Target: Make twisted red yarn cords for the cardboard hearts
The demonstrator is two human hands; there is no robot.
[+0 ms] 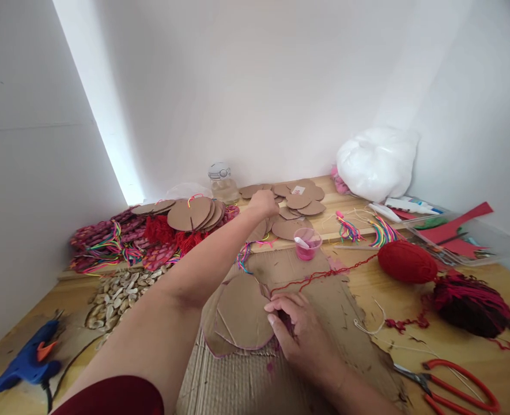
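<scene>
A rounded cardboard cutout [246, 311] lies on top of another cardboard shape with a pinkish edge, on a worn cardboard sheet [220, 383]. My right hand [302, 331] grips the cutout's right edge, fingers curled and thumb near the rim. Red yarn [319, 276] runs from that edge toward a red yarn ball [407, 261]. My left hand [263, 204] reaches across to the back, fingers closed, among stacked cardboard cutouts [300, 202]; whatever it holds is hidden. A small cup of pink glue-like liquid [308, 245] with a white stick stands between the hands.
At left are a blue glue gun [27, 357], a pile of dried shells or seeds [119, 297] and stacked cardboard discs [189, 214] on yarn pieces. Red-handled pliers-like cutters [453, 386], dark magenta yarn [471, 305] and a clear tray [501, 233] sit at right.
</scene>
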